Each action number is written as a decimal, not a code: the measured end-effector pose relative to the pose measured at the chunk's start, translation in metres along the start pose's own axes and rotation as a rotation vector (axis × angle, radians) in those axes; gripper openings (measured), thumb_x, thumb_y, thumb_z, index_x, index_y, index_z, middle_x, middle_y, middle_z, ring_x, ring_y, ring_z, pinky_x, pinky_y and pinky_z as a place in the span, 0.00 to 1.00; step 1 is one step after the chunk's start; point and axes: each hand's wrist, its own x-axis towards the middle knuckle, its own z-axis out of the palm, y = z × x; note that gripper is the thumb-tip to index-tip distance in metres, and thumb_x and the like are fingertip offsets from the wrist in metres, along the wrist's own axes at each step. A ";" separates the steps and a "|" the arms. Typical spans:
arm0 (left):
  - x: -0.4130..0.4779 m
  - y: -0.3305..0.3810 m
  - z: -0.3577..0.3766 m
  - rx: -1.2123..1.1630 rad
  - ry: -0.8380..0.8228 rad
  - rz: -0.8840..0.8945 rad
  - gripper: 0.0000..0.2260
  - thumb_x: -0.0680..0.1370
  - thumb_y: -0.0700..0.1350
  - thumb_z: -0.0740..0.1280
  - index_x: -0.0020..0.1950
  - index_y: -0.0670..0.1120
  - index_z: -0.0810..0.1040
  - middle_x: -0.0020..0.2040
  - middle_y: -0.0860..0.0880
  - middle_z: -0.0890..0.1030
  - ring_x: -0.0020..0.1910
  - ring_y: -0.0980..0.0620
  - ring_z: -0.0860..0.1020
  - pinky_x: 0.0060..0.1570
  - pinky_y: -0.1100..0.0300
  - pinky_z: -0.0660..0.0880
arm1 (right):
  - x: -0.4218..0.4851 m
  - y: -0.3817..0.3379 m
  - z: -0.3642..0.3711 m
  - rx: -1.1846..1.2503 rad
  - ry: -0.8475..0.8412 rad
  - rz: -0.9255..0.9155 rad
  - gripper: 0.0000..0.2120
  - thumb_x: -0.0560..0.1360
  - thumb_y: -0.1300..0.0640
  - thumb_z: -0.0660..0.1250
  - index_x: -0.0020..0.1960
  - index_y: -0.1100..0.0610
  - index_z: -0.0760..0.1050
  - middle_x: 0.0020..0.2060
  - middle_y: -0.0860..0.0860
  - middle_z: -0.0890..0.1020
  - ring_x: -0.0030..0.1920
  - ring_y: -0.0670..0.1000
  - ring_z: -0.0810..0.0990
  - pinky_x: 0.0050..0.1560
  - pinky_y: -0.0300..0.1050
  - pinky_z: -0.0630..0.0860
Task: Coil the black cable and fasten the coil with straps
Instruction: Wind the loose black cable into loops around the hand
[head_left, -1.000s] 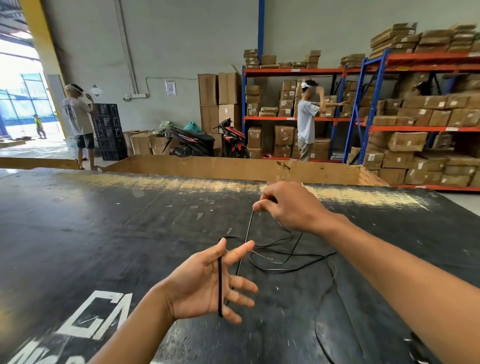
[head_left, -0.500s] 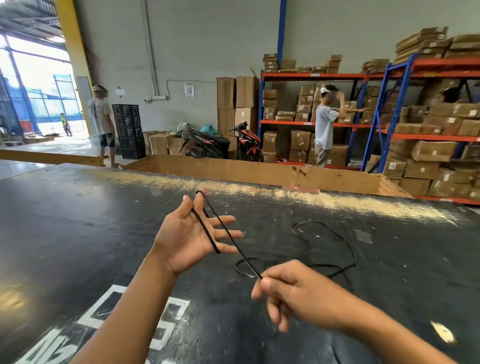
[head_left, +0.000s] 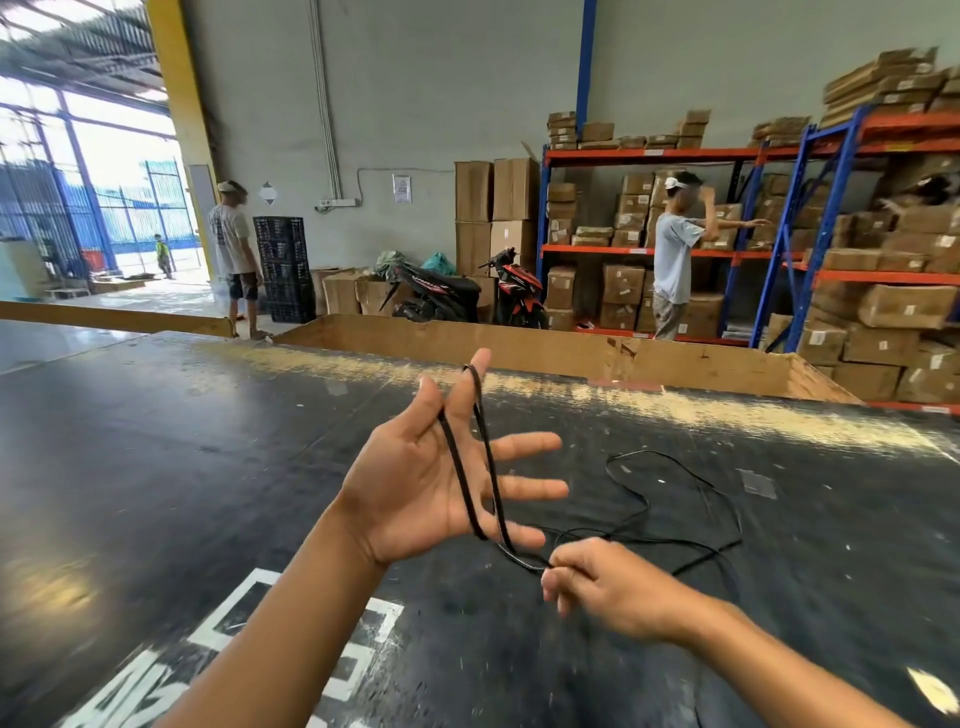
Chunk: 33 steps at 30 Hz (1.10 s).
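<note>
My left hand (head_left: 431, 478) is raised palm up with its fingers spread. The thin black cable (head_left: 675, 525) loops over the index fingertip and runs in two strands down across the palm to the little finger. My right hand (head_left: 602, 587) sits just below and to the right, pinching the cable between thumb and fingers. The rest of the cable lies in loose curls on the black table (head_left: 156, 467) to the right of both hands. No strap is visible.
The black table has white painted markings (head_left: 249, 639) near my left forearm and a worn pale strip along its far edge. A cardboard wall (head_left: 571, 348) stands behind it. Beyond are two people, a parked scooter (head_left: 441, 291) and shelves of boxes (head_left: 857, 270).
My left hand rose and turned, and a second strand now lies across its palm. My right hand swung from beyond the left hand down to just below it, drawing the cable along.
</note>
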 end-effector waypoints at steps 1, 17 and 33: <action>-0.004 -0.002 0.003 0.011 -0.041 -0.037 0.23 0.79 0.69 0.44 0.74 0.72 0.58 0.78 0.33 0.59 0.73 0.25 0.60 0.62 0.26 0.64 | 0.006 0.002 -0.010 -0.055 0.013 -0.001 0.10 0.78 0.53 0.61 0.41 0.51 0.79 0.37 0.48 0.86 0.37 0.39 0.81 0.40 0.37 0.73; 0.000 -0.044 -0.037 0.152 0.196 -0.415 0.26 0.76 0.72 0.46 0.74 0.72 0.56 0.62 0.35 0.70 0.59 0.35 0.72 0.67 0.22 0.48 | 0.051 -0.063 -0.130 -0.423 0.250 -0.082 0.12 0.76 0.53 0.70 0.34 0.53 0.82 0.28 0.45 0.81 0.27 0.45 0.76 0.30 0.44 0.71; 0.032 0.056 -0.037 0.012 0.397 0.138 0.26 0.79 0.68 0.43 0.76 0.67 0.59 0.73 0.25 0.62 0.65 0.23 0.68 0.59 0.23 0.63 | -0.021 -0.068 -0.048 0.392 -0.081 -0.039 0.14 0.83 0.56 0.58 0.49 0.55 0.82 0.28 0.49 0.80 0.25 0.47 0.75 0.26 0.37 0.70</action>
